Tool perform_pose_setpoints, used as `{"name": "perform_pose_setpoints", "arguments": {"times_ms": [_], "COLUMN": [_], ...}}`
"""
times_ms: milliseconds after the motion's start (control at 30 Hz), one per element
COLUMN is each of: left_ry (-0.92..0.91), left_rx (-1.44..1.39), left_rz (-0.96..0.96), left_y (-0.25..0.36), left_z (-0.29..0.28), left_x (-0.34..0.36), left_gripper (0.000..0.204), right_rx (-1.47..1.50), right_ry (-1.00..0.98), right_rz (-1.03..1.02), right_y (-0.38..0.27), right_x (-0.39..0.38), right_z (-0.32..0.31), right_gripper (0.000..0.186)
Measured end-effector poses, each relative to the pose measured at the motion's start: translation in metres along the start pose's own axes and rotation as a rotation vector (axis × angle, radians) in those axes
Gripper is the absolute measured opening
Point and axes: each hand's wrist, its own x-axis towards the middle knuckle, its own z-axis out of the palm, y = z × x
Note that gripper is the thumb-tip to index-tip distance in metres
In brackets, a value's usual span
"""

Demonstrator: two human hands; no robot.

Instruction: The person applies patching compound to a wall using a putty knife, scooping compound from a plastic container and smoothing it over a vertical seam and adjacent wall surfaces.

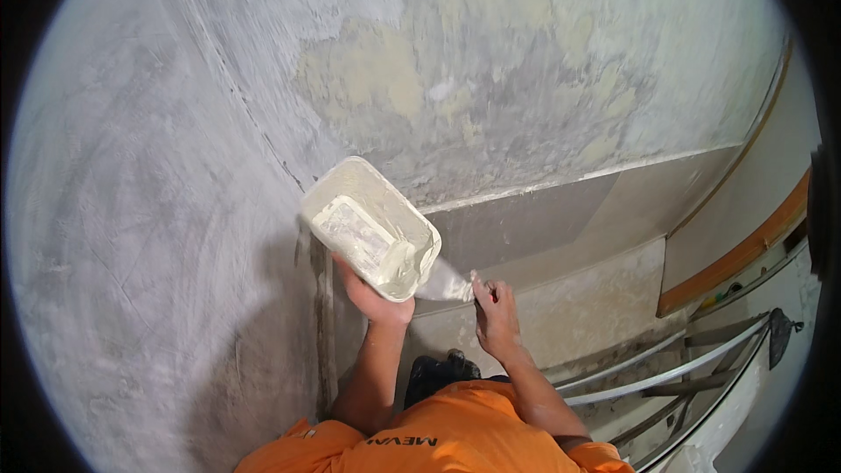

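Observation:
My left hand (pixel 378 300) is closed around the underside of a pale rectangular plastic tub (pixel 371 182), which tilts so that its inside shows. Whitish filler paste (pixel 396 261) clings to the tub's walls and gathers toward its lower right corner. To the right of the tub, my right hand (pixel 496 319) grips a putty knife (pixel 445 283) by its handle, mostly hidden by the fingers. The blade, smeared with paste, points left and meets or overlaps the tub's right rim; whether it touches, I cannot tell.
Patchy plastered wall (pixel 491 70) stands ahead, with another grey wall (pixel 149 236) at the left. Below the front wall runs a grey skirting band (pixel 543 223). At the lower right are metal ladder-like rails (pixel 666 375), a dark bag (pixel 780 337) and a wooden edge (pixel 736 264).

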Motion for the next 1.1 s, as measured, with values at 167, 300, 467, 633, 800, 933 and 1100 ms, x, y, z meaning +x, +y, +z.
{"name": "perform_pose_setpoints", "arguments": {"times_ms": [167,300,467,633,800,933,1100], "left_ry": [-0.068,-0.201,-0.288,-0.393,-0.468,-0.328,-0.253], "left_rx": [-0.012,0.097,0.204,0.434,0.461,0.288,0.216], "left_rz": [-0.06,-0.163,-0.213,-0.179,-0.273,-0.338,-0.4], "left_y": [0.014,0.01,0.006,0.011,0.019,0.011,0.0], "left_z": [0.007,-0.043,-0.046,-0.029,-0.036,-0.038,-0.046], "left_x": [0.002,0.015,0.025,0.027,0.032,0.028,0.028], "left_gripper": [0.079,0.079,0.075,0.065,0.063,0.061,0.056], "right_rx": [0.069,0.179,0.237,-0.052,-0.43,-0.527,-0.369], "right_ry": [0.112,0.23,0.037,-0.197,-0.407,-0.575,-0.698], "right_rz": [0.195,0.197,0.178,0.181,-0.131,-0.16,-0.191], "right_y": [0.016,-0.001,-0.045,-0.101,-0.115,-0.112,-0.104], "right_x": [-0.007,0.015,0.048,0.091,0.133,0.151,0.164], "right_z": [-0.026,-0.077,-0.141,-0.175,-0.172,-0.157,-0.137], "right_gripper": [0.054,0.044,0.03,0.017,0.014,0.019,0.021]}}
